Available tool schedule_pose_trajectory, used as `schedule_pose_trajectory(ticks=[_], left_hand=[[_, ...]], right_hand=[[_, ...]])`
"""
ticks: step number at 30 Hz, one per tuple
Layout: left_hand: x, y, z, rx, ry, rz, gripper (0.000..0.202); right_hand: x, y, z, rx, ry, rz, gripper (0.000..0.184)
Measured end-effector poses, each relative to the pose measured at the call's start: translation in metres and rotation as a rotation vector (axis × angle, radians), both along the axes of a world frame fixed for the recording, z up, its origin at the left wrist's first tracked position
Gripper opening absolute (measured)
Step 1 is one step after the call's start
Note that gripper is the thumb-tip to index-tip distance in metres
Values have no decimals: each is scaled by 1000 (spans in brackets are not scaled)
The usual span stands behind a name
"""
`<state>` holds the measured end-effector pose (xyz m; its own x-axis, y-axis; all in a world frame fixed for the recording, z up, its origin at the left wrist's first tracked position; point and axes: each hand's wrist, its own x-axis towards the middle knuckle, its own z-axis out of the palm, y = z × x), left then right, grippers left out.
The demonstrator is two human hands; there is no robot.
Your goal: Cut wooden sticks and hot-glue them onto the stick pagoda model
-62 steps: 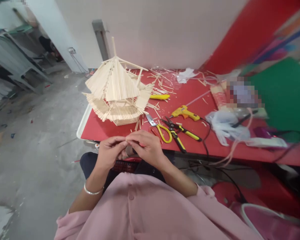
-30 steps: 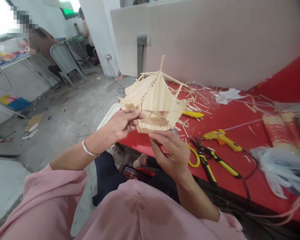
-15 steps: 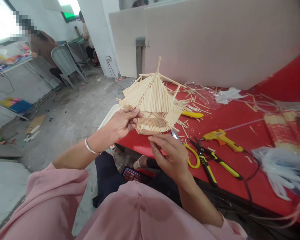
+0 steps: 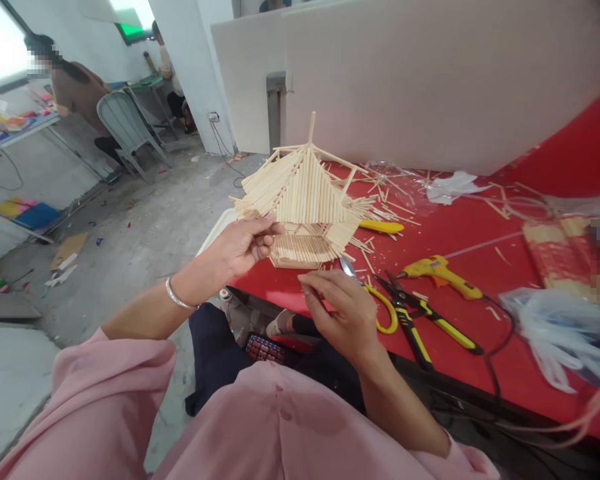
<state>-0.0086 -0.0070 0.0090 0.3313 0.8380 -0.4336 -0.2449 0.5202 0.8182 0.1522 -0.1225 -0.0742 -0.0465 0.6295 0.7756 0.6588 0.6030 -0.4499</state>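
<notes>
In front of me on the table stands a model house made of thin wooden sticks, with a pointed roof and one stick rising from its peak. My left hand is closed, thumb and fingers pinched at the lower left edge of the roof. My right hand hovers just in front of the house's base, apart from it. Its thumb and fingertips come together in a pinch, and anything between them is too small to make out. Scissors with yellow handles lie beside my right hand.
Yellow-and-black pliers and a yellow glue gun with a cord lie on the red table. Loose sticks are scattered behind. At the right is a plastic bag. A person sits far left near a chair.
The view has shifted slightly, so everything sits a little further left. Both hands and the model house hold nearly the same positions.
</notes>
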Motion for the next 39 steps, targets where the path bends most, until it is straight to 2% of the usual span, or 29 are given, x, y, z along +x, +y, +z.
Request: schedule_pose_trajectory(ticks=[6, 12, 20, 27, 39], left_hand=[[0, 0, 1, 16, 11, 22, 10], [2, 1, 5, -29, -20, 49, 15], [-1, 0, 5, -56, -67, 18, 15], [-2, 0, 5, -61, -40, 20, 16], [1, 0, 1, 0, 18, -2, 15]], right_hand=[[2, -2, -4, -12, 5, -7, 28], [2, -2, -7, -13, -10, -15, 26], [5, -4, -11, -40, -17, -15, 25], [8, -5, -15, -34, -35, -48, 25], [29, -16, -13, -21, -45, -164, 24]])
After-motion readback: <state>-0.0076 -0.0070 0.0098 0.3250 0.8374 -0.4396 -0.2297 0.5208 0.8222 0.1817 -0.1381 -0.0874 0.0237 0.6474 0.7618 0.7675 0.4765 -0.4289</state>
